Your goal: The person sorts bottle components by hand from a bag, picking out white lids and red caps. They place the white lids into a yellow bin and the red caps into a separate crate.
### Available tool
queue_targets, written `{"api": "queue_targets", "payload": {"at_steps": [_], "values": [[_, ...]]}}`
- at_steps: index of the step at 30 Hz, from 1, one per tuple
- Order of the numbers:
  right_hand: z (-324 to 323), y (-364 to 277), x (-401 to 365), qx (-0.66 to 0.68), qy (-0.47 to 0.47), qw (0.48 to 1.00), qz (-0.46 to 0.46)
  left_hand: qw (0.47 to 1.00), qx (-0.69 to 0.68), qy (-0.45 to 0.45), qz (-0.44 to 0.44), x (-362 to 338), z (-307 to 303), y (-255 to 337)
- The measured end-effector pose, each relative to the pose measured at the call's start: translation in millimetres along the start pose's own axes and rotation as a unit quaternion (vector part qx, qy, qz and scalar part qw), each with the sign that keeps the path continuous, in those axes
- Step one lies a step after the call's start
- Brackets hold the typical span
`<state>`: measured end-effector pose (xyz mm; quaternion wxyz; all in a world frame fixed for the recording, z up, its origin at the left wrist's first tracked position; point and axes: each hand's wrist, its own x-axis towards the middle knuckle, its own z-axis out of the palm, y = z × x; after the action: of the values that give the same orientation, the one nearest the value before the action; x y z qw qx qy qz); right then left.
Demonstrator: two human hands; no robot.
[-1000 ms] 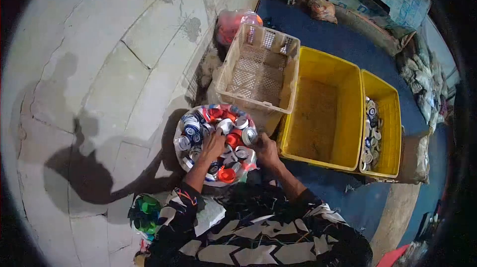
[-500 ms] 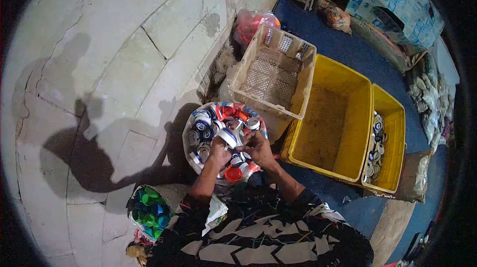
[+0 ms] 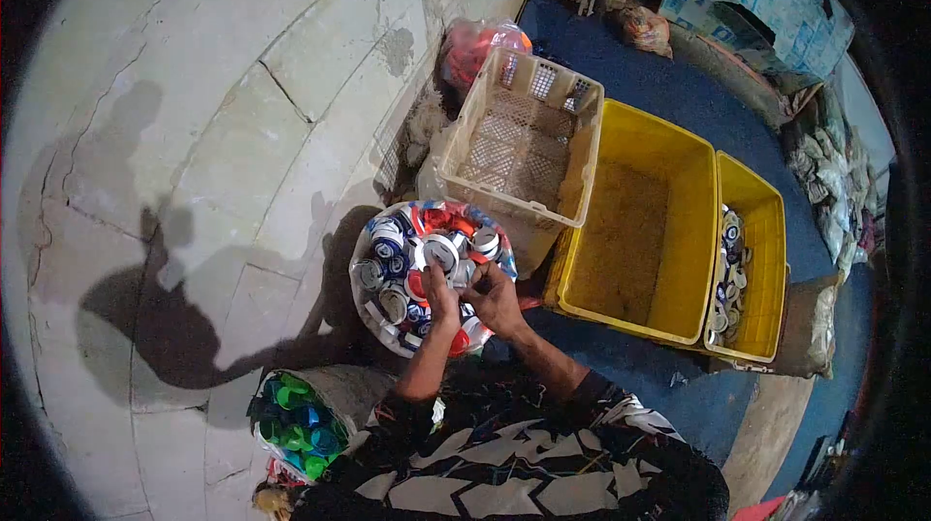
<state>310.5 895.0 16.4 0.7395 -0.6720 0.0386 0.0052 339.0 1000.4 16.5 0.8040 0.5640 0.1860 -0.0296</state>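
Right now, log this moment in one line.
left hand: over cans | right hand: against left hand | grasp: unclear | crate, yellow bins: past cans

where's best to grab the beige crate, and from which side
Probably its top rim, from above, at both long sides. The crate is open-topped and empty, so the rim is free; the yellow bin crowds its right wall and the basin its near end.
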Motion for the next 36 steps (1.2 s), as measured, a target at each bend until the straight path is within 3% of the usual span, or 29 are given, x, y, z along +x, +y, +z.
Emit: {"api": "queue_targets", "payload": {"at_steps": [2,3,5,8,10,12,13,14,16,17,20,24,25,26,28,33,36], "values": [[-5,-13,-1,0.064,-0.034,0.997,0.029,1.000,0.011,0.014,-0.022,4,-3,-2],[-8,-18,-1,0.096,-0.051,0.993,0.044,0.997,0.056,-0.014,0.057,33,-24,-47],[-11,-25,0,0.106,-0.055,0.991,0.061,0.976,0.181,0.017,0.117,37,-31,-54],[-16,-29,0,0.132,-0.037,0.989,0.057,0.965,0.211,0.020,0.155,55,-44,-78],[-21,-25,0,0.111,-0.021,0.993,0.019,0.990,0.102,0.027,0.096,51,-38,-66],[-31,-23,2,0.050,-0.011,0.998,-0.046,0.994,-0.089,0.053,-0.030,29,-8,-6],[-36,-28,0,0.064,0.004,0.998,-0.021,0.980,-0.148,0.078,-0.110,40,-12,-9],[-43,-35,-1,-0.053,0.020,0.996,-0.074,0.970,-0.194,0.041,-0.137,47,-18,-13],[-53,-55,-2,-0.283,0.054,0.942,-0.174,0.939,-0.284,-0.033,-0.192,49,-18,-6],[-54,-56,-3,-0.289,0.043,0.938,-0.188,0.937,-0.296,-0.050,-0.178,48,-16,-5],[-61,-34,-4,-0.449,-0.002,0.856,-0.255,0.927,-0.293,-0.076,-0.223,38,-11,4],[-52,-40,-12,-0.531,-0.013,0.793,-0.299,0.933,-0.267,-0.100,-0.220,24,7,20],[-50,-43,-14,-0.546,-0.012,0.781,-0.304,0.916,-0.277,-0.181,-0.226,32,0,10],[-50,-45,-15,-0.561,-0.011,0.768,-0.308,0.920,-0.273,-0.149,-0.238,35,-1,2],[-57,-35,-14,-0.556,-0.027,0.769,-0.315,0.924,-0.265,-0.088,-0.262,32,8,2],[-71,-42,-23,-0.581,-0.040,0.756,-0.297,0.913,-0.250,-0.141,-0.289,24,16,3],[-82,-45,-31,-0.576,-0.023,0.759,-0.303,0.908,-0.224,-0.123,-0.331,19,26,0]]}}
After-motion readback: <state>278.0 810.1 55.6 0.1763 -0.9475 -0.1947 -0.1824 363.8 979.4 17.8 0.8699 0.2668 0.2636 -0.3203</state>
